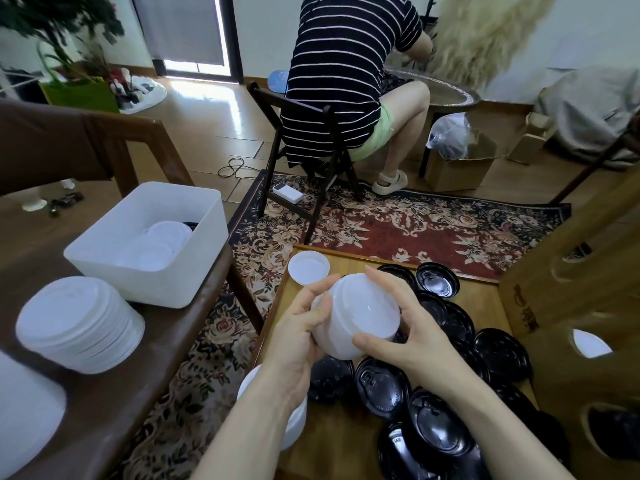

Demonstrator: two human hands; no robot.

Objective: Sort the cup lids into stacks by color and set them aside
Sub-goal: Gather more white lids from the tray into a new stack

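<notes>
Black lids scattered over wooden tray, one single white lid at its far corner; white bin and white lid stack on brown table to the left; stack of white lids above tray, gripped between left hand and right hand, fingers curled round both sides; embossed lid markings illegible.

Two bare forearms come up from the bottom edge, with no sleeve, cuff, watch or bracelet showing on either. The left hand and right hand wear no gloves or rings, and the fingernails are short and unpainted.
</notes>
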